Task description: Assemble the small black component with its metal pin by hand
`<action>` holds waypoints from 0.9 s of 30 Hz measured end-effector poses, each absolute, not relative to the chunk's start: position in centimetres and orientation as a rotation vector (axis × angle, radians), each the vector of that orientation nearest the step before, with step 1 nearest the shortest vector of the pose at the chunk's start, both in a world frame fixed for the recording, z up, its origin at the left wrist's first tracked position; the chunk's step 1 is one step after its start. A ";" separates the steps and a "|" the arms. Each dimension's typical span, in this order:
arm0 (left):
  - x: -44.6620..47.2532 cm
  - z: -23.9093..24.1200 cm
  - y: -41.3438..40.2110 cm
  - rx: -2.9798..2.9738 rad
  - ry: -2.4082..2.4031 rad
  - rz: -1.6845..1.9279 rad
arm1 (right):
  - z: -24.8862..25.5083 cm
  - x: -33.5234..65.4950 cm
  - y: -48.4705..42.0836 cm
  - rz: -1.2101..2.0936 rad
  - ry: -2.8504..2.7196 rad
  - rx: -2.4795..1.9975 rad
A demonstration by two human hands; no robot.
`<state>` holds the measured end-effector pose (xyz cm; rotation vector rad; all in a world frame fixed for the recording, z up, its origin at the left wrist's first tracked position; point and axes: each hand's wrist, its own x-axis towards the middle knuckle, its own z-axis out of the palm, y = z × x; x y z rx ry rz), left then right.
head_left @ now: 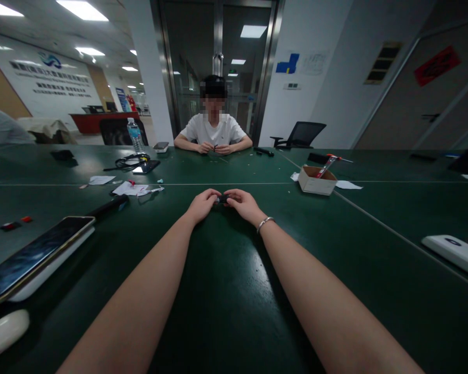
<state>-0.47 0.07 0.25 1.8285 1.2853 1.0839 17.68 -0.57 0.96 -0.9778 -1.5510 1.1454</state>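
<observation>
Both my arms reach forward over a dark green table. Between my fingertips is a small black object with a lighter, metallic-looking end on its left; its exact kind is too small to tell. My left hand pinches the lighter end. On the black end, the fingers of my right hand are closed, and a silver bracelet circles that wrist. The two hands nearly meet, just above or on the tabletop; I cannot tell which.
Across the table a person in a white shirt holds something small. A phone on a white block and a white mouse lie left. Paper scraps, a cable and a water bottle sit farther off. A box stands right.
</observation>
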 end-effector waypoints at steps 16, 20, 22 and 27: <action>-0.2 0.6 -0.1 1.768 1.258 1.031 | 1.1 17.7 -0.7 1.145 -1.548 -0.982; -0.4 0.2 0.2 1.783 1.264 1.044 | 1.3 17.7 -0.9 1.151 -1.551 -0.993; -0.4 0.0 0.3 1.782 1.252 1.073 | 1.3 17.7 -1.0 1.150 -1.554 -0.985; -0.3 0.4 0.1 1.772 1.263 1.077 | 1.1 17.8 -0.8 1.142 -1.561 -0.967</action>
